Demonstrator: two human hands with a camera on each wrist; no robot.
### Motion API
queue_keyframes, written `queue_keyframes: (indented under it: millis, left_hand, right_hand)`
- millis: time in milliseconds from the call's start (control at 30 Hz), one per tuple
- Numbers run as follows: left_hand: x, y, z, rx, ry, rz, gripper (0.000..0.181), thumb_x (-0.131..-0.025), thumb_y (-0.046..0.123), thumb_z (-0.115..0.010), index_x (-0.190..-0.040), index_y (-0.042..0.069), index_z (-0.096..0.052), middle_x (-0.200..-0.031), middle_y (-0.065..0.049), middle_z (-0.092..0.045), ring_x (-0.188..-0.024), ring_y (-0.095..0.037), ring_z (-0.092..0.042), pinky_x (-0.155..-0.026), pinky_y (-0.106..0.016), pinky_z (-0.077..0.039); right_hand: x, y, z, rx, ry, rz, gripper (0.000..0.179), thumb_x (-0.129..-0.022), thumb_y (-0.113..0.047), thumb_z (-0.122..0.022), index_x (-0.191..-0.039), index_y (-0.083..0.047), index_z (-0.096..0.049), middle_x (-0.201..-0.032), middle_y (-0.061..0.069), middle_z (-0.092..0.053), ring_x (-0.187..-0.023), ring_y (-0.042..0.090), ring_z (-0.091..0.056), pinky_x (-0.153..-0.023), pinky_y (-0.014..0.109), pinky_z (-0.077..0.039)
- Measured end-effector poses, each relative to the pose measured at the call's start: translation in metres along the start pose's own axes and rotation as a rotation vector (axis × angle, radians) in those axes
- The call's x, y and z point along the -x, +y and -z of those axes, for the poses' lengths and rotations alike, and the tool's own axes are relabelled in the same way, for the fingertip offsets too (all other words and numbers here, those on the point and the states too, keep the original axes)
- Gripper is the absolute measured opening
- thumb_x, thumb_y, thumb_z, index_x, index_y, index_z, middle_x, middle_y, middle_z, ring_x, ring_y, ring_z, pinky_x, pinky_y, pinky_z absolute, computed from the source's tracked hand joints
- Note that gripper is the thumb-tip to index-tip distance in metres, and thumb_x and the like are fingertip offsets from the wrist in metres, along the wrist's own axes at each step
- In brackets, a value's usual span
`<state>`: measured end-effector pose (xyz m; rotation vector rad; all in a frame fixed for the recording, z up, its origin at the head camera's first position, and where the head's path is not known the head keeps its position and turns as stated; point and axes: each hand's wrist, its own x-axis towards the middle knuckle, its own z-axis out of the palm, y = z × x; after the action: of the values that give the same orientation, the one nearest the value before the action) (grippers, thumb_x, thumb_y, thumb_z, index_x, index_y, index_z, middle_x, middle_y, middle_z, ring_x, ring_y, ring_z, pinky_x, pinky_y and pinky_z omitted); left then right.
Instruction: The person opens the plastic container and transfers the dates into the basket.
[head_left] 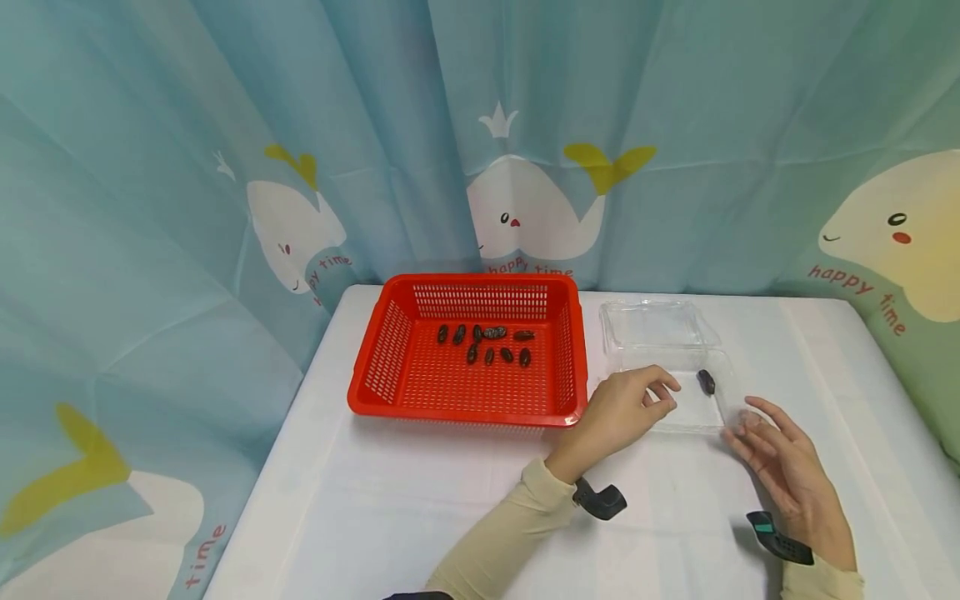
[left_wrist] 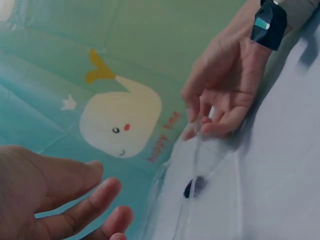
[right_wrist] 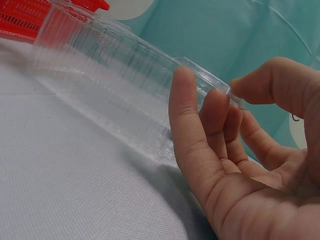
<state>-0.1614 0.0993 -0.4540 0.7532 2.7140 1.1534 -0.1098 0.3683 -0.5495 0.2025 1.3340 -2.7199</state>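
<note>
A clear plastic box (head_left: 690, 421) with its hinged lid (head_left: 651, 323) laid back stands on the right of the table. Inside it lies one dark, shiny oval piece (head_left: 706, 382), date-like in shape. My right hand (head_left: 787, 467) pinches the rim at the box's near right corner between thumb and fingers, as the right wrist view shows. Over the box's left side hovers my left hand (head_left: 626, 408), its fingers loosely bent and nothing between them. Several similar dark oval pieces (head_left: 507, 355) lie in the red basket (head_left: 468, 417), left of the box.
A white cloth covers the table (head_left: 420, 500). Close behind it hangs a blue-green curtain (head_left: 390, 100) printed with whales. The basket's right wall stands near my left wrist.
</note>
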Motion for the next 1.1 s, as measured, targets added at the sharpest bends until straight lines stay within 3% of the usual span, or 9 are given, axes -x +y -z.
queue_keyframes:
  millis: [267, 500, 833, 1100]
  left_hand:
    - [-0.022, 0.005, -0.031, -0.069, 0.035, 0.010, 0.029, -0.095, 0.030, -0.076, -0.124, 0.027, -0.071, -0.106, 0.017, -0.076, -0.075, 0.013, -0.054, -0.066, -0.003, -0.033]
    - [-0.035, 0.004, -0.055, -0.180, 0.083, 0.027, 0.037, -0.093, 0.038, -0.078, -0.127, 0.028, -0.067, -0.109, 0.016, -0.071, -0.085, 0.007, -0.060, -0.068, -0.004, -0.031]
    - [-0.054, 0.008, -0.069, -0.220, 0.098, 0.060, 0.040, -0.091, 0.042, -0.080, -0.127, 0.028, -0.069, -0.107, 0.015, -0.072, -0.092, 0.005, -0.064, -0.068, -0.005, -0.033]
    - [-0.065, 0.006, -0.077, -0.273, 0.067, 0.047, 0.046, -0.091, 0.044, -0.079, -0.133, 0.027, -0.069, -0.115, 0.012, -0.074, -0.102, 0.001, -0.068, -0.075, -0.010, -0.044]
  right_hand:
    - [0.000, -0.001, -0.001, -0.041, -0.069, 0.040, 0.043, -0.107, 0.007, -0.038, -0.130, -0.013, -0.067, -0.106, 0.004, -0.066, -0.093, 0.016, -0.072, -0.090, 0.033, -0.063]
    - [0.001, 0.002, -0.002, -0.036, -0.066, 0.040, 0.042, -0.107, 0.008, -0.039, -0.130, -0.013, -0.066, -0.104, 0.004, -0.067, -0.096, 0.015, -0.073, -0.090, 0.033, -0.063]
    - [0.001, 0.001, -0.002, -0.033, -0.067, 0.063, 0.043, -0.106, 0.010, -0.038, -0.130, -0.012, -0.066, -0.107, 0.005, -0.066, -0.098, 0.019, -0.077, -0.089, 0.032, -0.063]
    - [0.001, 0.001, -0.001, -0.007, -0.049, 0.049, 0.043, -0.106, 0.008, -0.039, -0.131, -0.014, -0.066, -0.109, 0.003, -0.064, -0.095, 0.018, -0.075, -0.090, 0.031, -0.063]
